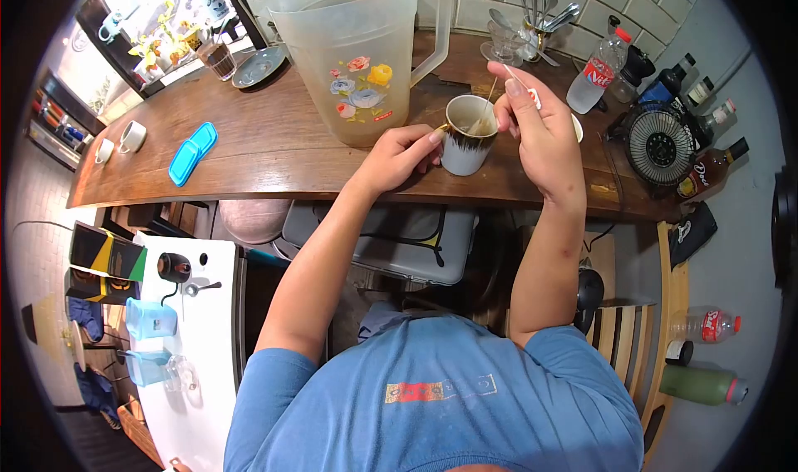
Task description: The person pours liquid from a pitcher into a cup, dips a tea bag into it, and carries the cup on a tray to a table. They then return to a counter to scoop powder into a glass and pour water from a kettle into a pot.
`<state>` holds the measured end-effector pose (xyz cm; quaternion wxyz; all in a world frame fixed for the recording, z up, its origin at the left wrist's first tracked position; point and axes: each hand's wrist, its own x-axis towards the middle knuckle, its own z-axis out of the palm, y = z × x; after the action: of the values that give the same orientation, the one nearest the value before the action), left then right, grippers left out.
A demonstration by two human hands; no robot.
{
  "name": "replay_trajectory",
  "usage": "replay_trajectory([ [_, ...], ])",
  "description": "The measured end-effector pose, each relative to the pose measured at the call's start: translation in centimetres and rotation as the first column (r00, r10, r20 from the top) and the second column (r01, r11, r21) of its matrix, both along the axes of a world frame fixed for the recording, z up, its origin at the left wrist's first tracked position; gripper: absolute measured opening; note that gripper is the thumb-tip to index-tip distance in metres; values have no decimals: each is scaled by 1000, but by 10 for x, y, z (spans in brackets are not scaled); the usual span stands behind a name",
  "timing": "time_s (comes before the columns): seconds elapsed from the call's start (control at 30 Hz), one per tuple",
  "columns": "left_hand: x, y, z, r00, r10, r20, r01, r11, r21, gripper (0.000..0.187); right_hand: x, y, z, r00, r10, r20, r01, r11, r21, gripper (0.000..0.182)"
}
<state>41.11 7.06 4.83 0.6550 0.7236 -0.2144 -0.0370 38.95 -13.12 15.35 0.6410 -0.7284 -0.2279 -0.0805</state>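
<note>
A white mug (467,153) with a black and gold dripped band stands upright near the front edge of the wooden counter (274,160). My left hand (401,156) is closed at its gold handle, thumb and fingers against the mug's left side. Above the rim on the right, my right hand (540,127) pinches the string of a tea bag (480,128). The bag hangs inside the mug's mouth, and a small white and red tag (534,98) shows by my fingers. Right behind my left hand rises a large translucent pitcher (357,56) with printed flowers.
Spoons in a holder (536,35) stand by the tiled wall. To the right are a plastic bottle (597,73), a small black fan (659,143) and several dark bottles. A blue lid (192,153), white cups (131,137) and a grey plate (259,68) lie left.
</note>
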Motion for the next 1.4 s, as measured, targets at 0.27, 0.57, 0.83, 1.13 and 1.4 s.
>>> replay_trajectory([
  [0.27,1,-1,-1,1000,17,11,-17,1000,3,35,7,1,-11,998,21,-62,-21,1000,-11,34],
  [0.57,0,-2,1,1000,22,16,-21,1000,-22,35,14,2,-19,991,-22,-132,28,998,50,26],
  [0.83,1,-2,1,1000,19,-3,-19,999,-34,34,10,0,-6,982,67,-178,-29,978,206,31],
  [1.13,0,-1,1,1000,19,-9,-20,999,-31,33,7,4,0,982,150,-114,-109,946,306,30],
  [1.4,1,-3,1,999,37,-20,-38,999,-32,33,7,6,-5,984,89,-153,-61,983,174,33],
])
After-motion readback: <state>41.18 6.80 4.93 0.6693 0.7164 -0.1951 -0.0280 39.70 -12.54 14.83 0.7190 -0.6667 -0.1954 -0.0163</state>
